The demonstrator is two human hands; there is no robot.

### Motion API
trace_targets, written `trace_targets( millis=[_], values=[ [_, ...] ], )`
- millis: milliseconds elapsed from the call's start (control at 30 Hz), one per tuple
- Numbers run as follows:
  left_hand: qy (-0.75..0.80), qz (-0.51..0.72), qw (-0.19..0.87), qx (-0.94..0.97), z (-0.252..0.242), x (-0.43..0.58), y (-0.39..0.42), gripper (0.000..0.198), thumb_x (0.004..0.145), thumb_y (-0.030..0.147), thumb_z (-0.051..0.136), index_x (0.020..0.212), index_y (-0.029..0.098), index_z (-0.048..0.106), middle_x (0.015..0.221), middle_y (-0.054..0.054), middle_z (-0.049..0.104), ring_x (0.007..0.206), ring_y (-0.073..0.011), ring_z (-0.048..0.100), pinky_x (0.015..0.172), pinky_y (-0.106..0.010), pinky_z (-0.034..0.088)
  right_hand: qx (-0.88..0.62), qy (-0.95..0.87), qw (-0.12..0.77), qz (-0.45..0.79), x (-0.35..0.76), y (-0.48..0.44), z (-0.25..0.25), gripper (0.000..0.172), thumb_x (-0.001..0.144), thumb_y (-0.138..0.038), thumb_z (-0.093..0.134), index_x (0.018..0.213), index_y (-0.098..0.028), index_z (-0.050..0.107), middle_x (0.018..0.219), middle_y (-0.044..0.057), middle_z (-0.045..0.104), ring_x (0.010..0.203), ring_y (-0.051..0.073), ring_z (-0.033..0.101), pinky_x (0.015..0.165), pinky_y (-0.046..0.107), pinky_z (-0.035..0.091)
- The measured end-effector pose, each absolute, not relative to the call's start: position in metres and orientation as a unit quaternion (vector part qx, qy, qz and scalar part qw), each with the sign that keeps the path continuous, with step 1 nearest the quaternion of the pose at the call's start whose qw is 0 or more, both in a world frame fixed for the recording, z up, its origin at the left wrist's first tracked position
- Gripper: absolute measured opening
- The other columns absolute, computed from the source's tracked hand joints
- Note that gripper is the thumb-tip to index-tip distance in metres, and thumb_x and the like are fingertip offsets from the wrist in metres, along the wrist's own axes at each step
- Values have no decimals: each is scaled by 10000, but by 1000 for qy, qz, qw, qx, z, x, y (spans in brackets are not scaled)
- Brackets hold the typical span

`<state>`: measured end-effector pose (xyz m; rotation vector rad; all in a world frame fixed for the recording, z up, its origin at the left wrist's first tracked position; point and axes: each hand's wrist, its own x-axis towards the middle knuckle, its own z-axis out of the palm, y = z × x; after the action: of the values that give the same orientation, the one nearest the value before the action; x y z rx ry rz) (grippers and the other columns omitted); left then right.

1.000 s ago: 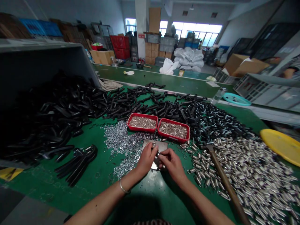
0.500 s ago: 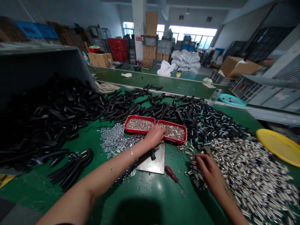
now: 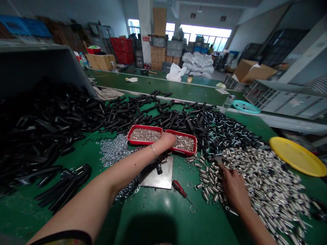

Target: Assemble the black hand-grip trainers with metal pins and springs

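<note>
My left hand (image 3: 168,139) reaches over the left end of the right red tray (image 3: 196,147), which holds small metal pins. Its fingers point down and away, hidden behind the back of the hand. Beside it stands the left red tray (image 3: 128,135), full of small metal pieces. My right hand (image 3: 233,186) is closed around the handle of a hammer (image 3: 218,159), at the edge of a heap of metal springs (image 3: 265,183). A metal plate (image 3: 159,178) lies below the trays with a black part (image 3: 159,167) on it, partly behind my left forearm.
A red-handled screwdriver (image 3: 180,188) lies near the plate. Metal nuts (image 3: 114,149) spread to the left. Black handles (image 3: 46,119) spill from a grey bin (image 3: 74,64); a few lie front left (image 3: 66,185). Black parts with bolts (image 3: 224,129) and a yellow lid (image 3: 296,156) are right.
The view has shifted, so the scene sits further left. My right hand has gone from loosely bent fingers beside the springs to a grip on the hammer. My left hand stays at the right tray.
</note>
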<state>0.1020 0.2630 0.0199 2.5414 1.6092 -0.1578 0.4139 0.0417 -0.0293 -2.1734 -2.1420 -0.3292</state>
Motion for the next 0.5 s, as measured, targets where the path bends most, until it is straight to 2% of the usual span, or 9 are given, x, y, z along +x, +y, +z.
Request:
trace_targets(
  millis=[67,133,233,333,433,500],
  values=[
    [540,-38,79,837,21,104,263,187,768,62,682,928,110,765,992,-227,738,990,-365,695,892,-490,527,-720,-690,36,-62,417,51,-26,468,926,-198,446,1382,-108,495,1102,206,650,951,315,608,837,430,461],
    [543,-10,88,835,23,103,260,164,766,61,684,908,99,758,978,-232,734,980,-359,699,885,-465,535,-744,-667,41,23,424,63,-20,441,905,-273,493,1293,-69,544,1070,210,676,940,317,634,814,409,470],
    [547,58,98,829,24,93,254,195,811,64,626,972,90,732,1026,-231,719,1005,-326,695,892,-408,533,-776,-597,58,196,438,81,-5,340,859,-389,535,1035,-121,648,937,147,720,819,277,670,729,359,485],
    [548,130,122,817,27,77,248,267,865,79,551,1090,124,686,1029,-168,727,974,-264,700,863,-349,536,-778,-559,110,266,440,86,13,299,798,-435,575,883,-158,648,843,109,719,802,275,675,726,355,494],
    [528,203,158,809,27,54,237,273,903,122,527,1130,180,667,1053,-79,734,979,-196,688,881,-295,523,-755,-546,225,285,417,70,28,397,765,-484,633,1013,-175,618,902,94,708,821,265,668,703,346,519],
    [500,296,224,783,23,38,221,223,903,173,556,1083,189,686,1059,-51,736,985,-177,681,900,-280,512,-707,-527,276,382,390,51,33,518,813,-535,613,1217,-219,542,925,61,693,731,221,654,592,313,522]
  ],
)
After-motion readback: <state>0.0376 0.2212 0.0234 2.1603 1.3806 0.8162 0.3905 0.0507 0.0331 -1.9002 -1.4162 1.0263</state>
